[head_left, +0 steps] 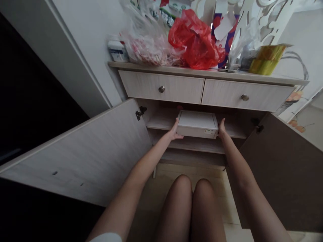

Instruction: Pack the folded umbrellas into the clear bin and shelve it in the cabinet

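A white lidded box (196,120), like a shoebox, lies level at the upper shelf (158,122) of the cabinet, its front jutting past the shelf edge. A small label shows on the right of its front face. My left hand (174,131) grips the box's left side, thumb raised along the edge and fingers by the lower front corner. My right hand (221,128) presses against the right side, thumb pointing up; its fingers are partly hidden behind the box.
Cabinet doors stand wide on the left (101,154) and right (282,168). Above are two closed drawers with knobs. The cabinet top holds a clear plastic bag (151,47), a red plastic bag (194,40), a white jar (118,51) and a yellow packet (267,59). My knees are below.
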### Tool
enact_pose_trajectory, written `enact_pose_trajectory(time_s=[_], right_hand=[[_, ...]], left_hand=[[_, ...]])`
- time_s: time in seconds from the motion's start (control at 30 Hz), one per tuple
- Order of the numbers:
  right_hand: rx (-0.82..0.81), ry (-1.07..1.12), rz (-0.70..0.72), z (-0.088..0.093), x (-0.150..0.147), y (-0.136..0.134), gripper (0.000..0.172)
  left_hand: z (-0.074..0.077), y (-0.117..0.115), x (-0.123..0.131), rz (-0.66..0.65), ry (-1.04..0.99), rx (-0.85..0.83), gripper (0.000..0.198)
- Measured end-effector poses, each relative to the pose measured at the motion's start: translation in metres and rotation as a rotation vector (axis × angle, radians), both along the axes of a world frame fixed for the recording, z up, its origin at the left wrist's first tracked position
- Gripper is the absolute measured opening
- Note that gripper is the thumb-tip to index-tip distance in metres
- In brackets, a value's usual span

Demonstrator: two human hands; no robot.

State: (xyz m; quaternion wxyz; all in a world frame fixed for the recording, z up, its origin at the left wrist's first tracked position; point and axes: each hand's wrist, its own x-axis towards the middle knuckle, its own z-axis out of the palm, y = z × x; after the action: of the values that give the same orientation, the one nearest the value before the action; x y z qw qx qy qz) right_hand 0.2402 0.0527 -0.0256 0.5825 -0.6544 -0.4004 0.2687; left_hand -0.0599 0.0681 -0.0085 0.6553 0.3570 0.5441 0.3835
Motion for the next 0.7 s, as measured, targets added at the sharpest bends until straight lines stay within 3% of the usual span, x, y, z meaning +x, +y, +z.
enact_pose_trajectory(time_s=[0.1,0.2,0.3,0.43,0.7], right_hand=[[0.046,0.096,-0.176,-0.020,-0.006,-0.019,0.080],[0.189,-0.166,-0.219,-0.053,-0.021,-0.049,0.074],[0.187,-0.330,-0.225,-0.074,-0.033,-0.062,0.069],[0.098,-0.437,-0.260,-0.065,-0.028,-0.042,0.059],[-0.152,-0.646,-0.222,-0.030,-0.006,0.021,0.043]], left_hand=[[-0.009,-0.012,-0.017,0.071,0.191,0.180,0.099],[-0.030,-0.025,-0.022,0.192,0.325,0.477,0.084],[-0.049,-0.025,-0.013,0.226,0.385,0.547,0.056],[-0.052,0.001,0.005,0.203,0.502,0.558,0.037],[-0.036,0.069,0.020,0.071,0.544,0.533,0.039]])
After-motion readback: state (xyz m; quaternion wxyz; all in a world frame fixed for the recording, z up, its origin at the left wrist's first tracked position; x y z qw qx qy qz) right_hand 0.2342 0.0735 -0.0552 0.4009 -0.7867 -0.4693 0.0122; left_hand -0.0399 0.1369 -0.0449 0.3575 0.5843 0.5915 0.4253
